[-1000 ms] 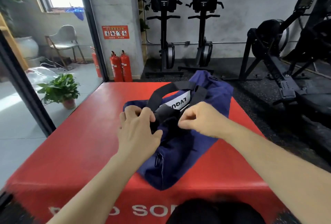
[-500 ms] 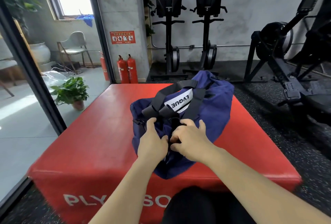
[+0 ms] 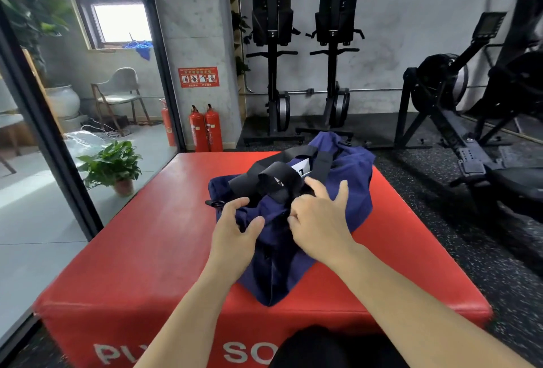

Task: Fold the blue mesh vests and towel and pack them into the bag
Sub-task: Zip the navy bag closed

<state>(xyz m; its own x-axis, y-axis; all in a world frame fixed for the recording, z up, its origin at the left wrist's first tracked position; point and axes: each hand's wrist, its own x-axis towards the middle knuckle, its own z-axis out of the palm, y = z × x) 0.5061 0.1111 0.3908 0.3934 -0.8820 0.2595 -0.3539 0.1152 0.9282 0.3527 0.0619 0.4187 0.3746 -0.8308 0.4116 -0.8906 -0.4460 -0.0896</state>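
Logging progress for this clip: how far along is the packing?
Done, apparently: no vests or towel lie outside; the bag on the red box looks full. In hand: left hand and right hand are on its top seam. Left: at most closing; whether it's zipped isn't visible.

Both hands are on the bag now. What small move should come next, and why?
Probably draw the right hand along the seam atop the bag to close it. Its thumb sits at the seam, the left hand grips the fabric beside it, and only the bag lies on the box. Whether a zipper is pinched is unclear.
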